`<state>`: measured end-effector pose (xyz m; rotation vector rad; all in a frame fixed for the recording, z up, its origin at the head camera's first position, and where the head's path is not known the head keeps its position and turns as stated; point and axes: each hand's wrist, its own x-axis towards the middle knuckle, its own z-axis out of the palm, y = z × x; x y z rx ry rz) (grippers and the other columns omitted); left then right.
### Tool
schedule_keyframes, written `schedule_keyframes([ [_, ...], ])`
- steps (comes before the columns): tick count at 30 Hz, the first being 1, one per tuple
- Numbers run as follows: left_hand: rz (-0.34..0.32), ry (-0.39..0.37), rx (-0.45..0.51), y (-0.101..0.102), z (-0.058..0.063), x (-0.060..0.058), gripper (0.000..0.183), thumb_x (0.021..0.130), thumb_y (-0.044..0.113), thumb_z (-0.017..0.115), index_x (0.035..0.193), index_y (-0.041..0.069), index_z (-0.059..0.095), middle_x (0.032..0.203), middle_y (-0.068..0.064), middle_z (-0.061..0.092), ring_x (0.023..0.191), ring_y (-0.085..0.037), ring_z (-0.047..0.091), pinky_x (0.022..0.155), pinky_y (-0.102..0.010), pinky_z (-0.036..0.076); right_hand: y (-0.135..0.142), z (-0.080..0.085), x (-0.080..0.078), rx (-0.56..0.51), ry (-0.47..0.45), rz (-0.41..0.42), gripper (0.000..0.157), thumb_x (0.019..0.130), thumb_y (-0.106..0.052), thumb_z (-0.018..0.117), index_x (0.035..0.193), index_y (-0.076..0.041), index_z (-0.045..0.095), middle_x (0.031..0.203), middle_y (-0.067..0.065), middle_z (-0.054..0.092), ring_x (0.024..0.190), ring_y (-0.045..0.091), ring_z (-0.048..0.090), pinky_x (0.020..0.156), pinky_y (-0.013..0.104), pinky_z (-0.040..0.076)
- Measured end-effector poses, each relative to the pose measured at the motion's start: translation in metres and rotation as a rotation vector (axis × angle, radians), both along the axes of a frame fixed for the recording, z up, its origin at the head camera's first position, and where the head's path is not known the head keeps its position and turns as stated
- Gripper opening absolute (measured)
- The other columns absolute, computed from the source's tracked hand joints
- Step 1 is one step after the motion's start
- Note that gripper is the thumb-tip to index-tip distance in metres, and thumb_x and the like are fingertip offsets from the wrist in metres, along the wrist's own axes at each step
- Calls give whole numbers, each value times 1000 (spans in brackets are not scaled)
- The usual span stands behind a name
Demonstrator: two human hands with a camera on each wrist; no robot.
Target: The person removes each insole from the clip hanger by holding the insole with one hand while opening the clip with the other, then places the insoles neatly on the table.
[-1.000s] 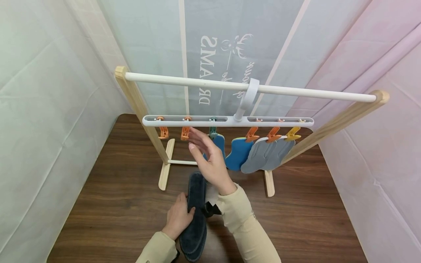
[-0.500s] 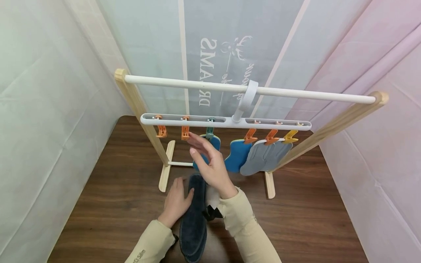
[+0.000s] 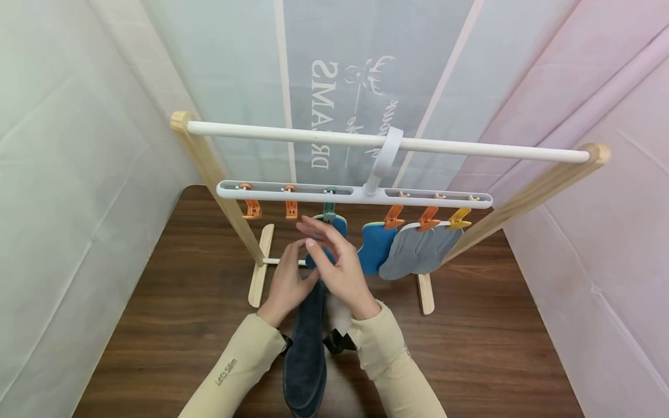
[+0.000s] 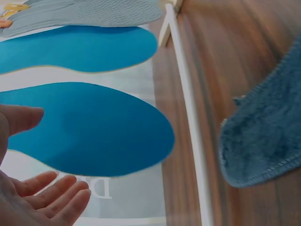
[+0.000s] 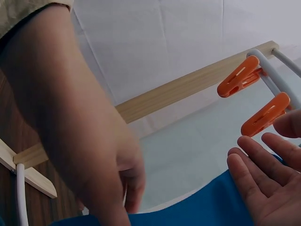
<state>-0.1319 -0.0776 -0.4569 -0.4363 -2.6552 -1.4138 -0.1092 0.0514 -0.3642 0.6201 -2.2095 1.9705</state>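
The dark insole (image 3: 304, 371) looks like fuzzy cloth — the blue insole (image 4: 108, 127) smooth and matt, the orange clip (image 5: 265, 114) plastic, the post (image 5: 188, 86) wood.

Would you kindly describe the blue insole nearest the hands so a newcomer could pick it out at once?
On the drying rack, a white hanger bar hangs from the top rod. In the head view, its third clip from the left, the only green one, holds this blue insole, partly behind the right hand. The other blue insole hangs from an orange clip.
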Motion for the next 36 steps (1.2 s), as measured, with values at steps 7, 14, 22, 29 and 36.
schedule_keyframes([
  [7, -21, -21, 74, 6, 9, -7, 51, 87, 14, 69, 130, -4, 47, 129, -23, 53, 121, -37, 53, 98, -51, 46, 6, 1, 2, -22, -4, -36, 34, 101, -11, 47, 135, -7, 51, 132, 12, 58, 119, 24, 55, 101, 34, 45],
  [14, -3, 13, 97, 8, 9, -8, 37, 89, 10, 65, 122, -2, 55, 121, -23, 59, 113, -38, 58, 94, -51, 48, 11, -1, 5, -29, 0, -88, 30, 100, -9, 49, 130, -6, 56, 126, 12, 61, 116, 21, 58, 95, 34, 49],
  [22, 0, 68, 123, 11, 5, -8, 26, 88, 5, 64, 113, 0, 60, 109, -17, 64, 104, -32, 62, 88, -50, 51, 19, -2, 9, -84, 25, -160, 26, 100, -9, 49, 122, 0, 60, 119, 16, 64, 111, 25, 61, 91, 39, 52],
  [29, -4, 56, 125, 12, 5, -10, 22, 90, 5, 63, 111, 0, 61, 107, -17, 63, 100, -32, 63, 87, -52, 50, 26, -7, 10, -126, 38, -222, 25, 100, -6, 48, 120, 4, 60, 116, 20, 63, 109, 16, 62, 90, 42, 53],
  [36, 2, 45, 127, 13, 6, -9, 15, 93, 6, 59, 108, 1, 61, 104, -17, 64, 98, -32, 63, 85, -48, 52, 29, -6, 11, -151, 105, -273, 24, 99, -2, 47, 118, 8, 59, 115, 25, 62, 108, 12, 62, 86, 33, 54],
])
